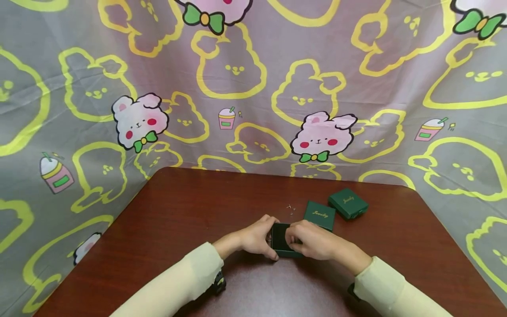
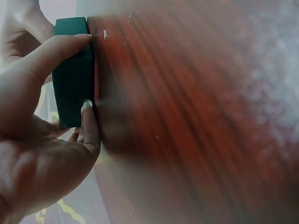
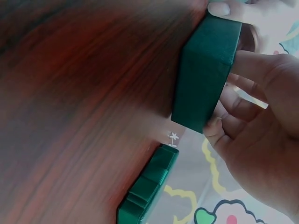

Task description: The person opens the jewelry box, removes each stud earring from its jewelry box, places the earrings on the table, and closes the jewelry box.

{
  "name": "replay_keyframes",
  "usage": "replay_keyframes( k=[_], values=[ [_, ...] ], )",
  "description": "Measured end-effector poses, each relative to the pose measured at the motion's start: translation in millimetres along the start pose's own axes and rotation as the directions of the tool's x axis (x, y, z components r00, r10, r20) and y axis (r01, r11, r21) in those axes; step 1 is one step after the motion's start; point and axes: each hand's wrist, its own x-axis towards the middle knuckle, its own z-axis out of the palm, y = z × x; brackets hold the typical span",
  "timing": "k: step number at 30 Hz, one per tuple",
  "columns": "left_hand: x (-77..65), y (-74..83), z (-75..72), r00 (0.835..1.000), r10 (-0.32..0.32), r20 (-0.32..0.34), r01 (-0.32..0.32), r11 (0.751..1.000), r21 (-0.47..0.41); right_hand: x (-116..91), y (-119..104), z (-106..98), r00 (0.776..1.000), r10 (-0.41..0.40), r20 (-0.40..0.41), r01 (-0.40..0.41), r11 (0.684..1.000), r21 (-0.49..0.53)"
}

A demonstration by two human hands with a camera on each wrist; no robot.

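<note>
An open green jewelry box (image 1: 286,254) with a black inside sits on the table between both hands. My left hand (image 1: 255,237) grips its left end, the thumb on the near side and fingers on the far side; the left wrist view shows this hold on the box wall (image 2: 72,91). My right hand (image 1: 314,240) bends its fingers down into the box. In the right wrist view, the right hand (image 3: 261,107) reaches over the rim, its little finger touching the outer wall (image 3: 205,65). Whatever those fingertips may pinch is hidden.
Just behind the right hand lies a green square piece (image 1: 319,215) lettered in gold. A closed green jewelry box (image 1: 348,202) stands farther back to the right. Several tiny silvery pieces (image 1: 291,209) lie behind the open box. A patterned cloth (image 1: 253,110) hangs beyond the table.
</note>
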Motion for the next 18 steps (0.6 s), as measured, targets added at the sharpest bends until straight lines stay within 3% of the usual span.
replay_keyframes(
  k=[18],
  values=[
    [6.7,0.8,-2.2,1.000,-0.016,-0.004,0.016,1.000,-0.002,-0.9,9.0,-3.7,1.000,-0.006,-0.024,0.005,1.000,-0.014]
  ],
)
